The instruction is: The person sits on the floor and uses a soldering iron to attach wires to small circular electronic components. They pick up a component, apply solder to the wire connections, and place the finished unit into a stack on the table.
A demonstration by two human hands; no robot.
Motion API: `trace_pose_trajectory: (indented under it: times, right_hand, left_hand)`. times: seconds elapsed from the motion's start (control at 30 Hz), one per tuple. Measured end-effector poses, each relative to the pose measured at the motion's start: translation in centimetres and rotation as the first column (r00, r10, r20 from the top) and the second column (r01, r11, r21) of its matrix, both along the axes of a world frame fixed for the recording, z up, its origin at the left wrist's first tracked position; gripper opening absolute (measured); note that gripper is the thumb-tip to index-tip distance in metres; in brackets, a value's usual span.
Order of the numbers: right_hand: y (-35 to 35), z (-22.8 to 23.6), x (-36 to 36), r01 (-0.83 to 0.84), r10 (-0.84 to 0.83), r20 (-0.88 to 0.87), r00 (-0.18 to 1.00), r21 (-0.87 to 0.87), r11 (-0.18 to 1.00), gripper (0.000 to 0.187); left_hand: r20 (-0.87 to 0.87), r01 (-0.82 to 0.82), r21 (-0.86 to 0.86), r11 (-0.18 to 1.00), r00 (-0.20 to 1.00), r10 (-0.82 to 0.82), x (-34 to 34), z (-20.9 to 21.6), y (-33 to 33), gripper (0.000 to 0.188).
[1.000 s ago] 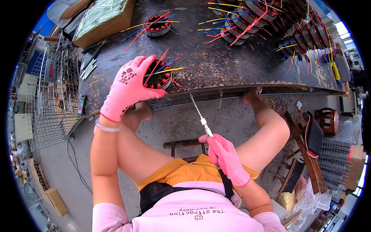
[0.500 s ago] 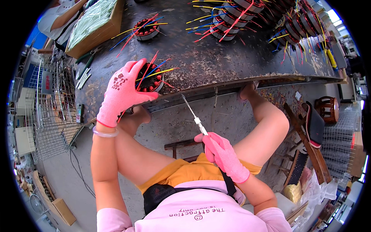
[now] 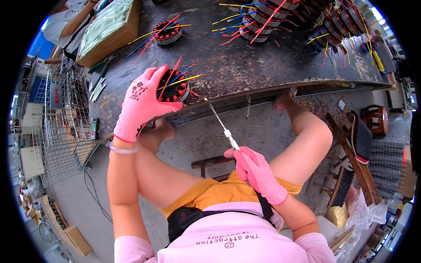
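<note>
My left hand [image 3: 145,100], in a pink glove, is wrapped round a motor stator [image 3: 180,92] at the table's near edge. Red, blue and yellow leads stick up from the stator, and a short reddish wire points right, with a small bright spot at its end. In my right hand [image 3: 258,172], also pink-gloved, is a slim tool [image 3: 226,132] with a white handle and a thin metal shaft. Its tip lies just below and right of that wire end, seemingly a little apart from it. The tool's exact kind cannot be made out.
Another stator [image 3: 167,33] lies farther back on the dark table [image 3: 210,57]. Stacked stators [image 3: 259,27] and a second pile [image 3: 340,30] stand at the far right. A cardboard box [image 3: 115,37] of pale sleeves is at far left, near another person's arm [image 3: 76,22].
A bright spot now shows at the short wire's end. The tool's tip remains near it. The whole view has shifted slightly; both hands keep their hold.
</note>
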State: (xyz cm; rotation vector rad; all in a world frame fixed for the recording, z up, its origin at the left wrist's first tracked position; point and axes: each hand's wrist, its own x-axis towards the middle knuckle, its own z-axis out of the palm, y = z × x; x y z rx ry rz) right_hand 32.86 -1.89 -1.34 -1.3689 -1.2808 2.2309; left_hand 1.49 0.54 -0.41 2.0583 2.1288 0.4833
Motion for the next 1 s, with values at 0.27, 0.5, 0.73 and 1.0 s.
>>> trace_pose_trajectory:
  times: [0.27, 0.5, 0.73, 1.0]
  right_hand:
    - [0.0, -0.2, 0.1, -0.012, 0.013, -0.023, 1.0, 0.036, 0.999, 0.035]
    - [0.0, -0.4, 0.3, 0.004, -0.004, -0.022, 1.0, 0.018, 1.0, 0.035]
    - [0.0, -0.8, 0.5, -0.005, 0.006, -0.049, 0.999, 0.027, 1.0, 0.034]
    - [0.0, -0.4, 0.2, -0.005, 0.006, -0.016, 1.0, 0.035, 0.999, 0.035]
  left_hand:
    - [-0.011, 0.007, 0.014, 1.0, 1.0, -0.007, -0.1, -0.2, -0.1, 0.089]
    - [-0.022, 0.039, 0.064, 0.997, 0.999, -0.037, -0.3, -0.7, 0.0, 0.092]
    - [-0.02, 0.034, 0.049, 0.998, 0.999, -0.033, -0.2, -0.7, 0.1, 0.091]
    - [-0.023, 0.03, 0.051, 0.998, 0.999, -0.029, -0.3, -0.8, 0.0, 0.091]
